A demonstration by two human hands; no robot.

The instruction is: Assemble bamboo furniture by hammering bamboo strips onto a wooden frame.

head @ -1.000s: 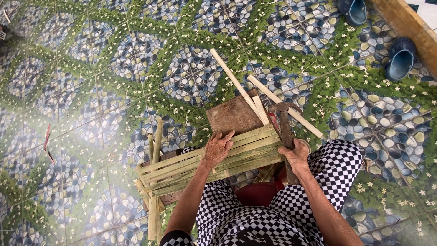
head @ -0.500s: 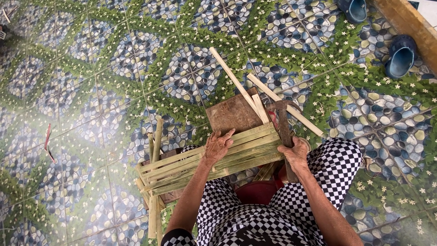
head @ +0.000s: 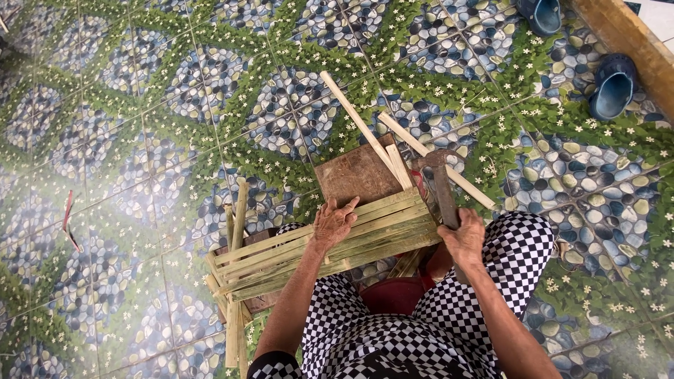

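1. The left hand (head: 333, 223) lies flat with an open grip on the bamboo slat frame (head: 316, 249), fingers spread over its top
2. The right hand (head: 463, 237) has a closed grip on the hammer (head: 442, 189) handle; its head is above the grip, beside the frame's right end and the wooden block (head: 358, 175)

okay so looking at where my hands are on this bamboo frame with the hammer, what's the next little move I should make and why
Probably bring the hammer down onto the near end of the bamboo slat frame. Your right hand grips the handle with the head raised just beyond the frame's right end, while your left hand presses flat on the slats, steadying them over the wooden block. Whether a nail is set there cannot be seen.
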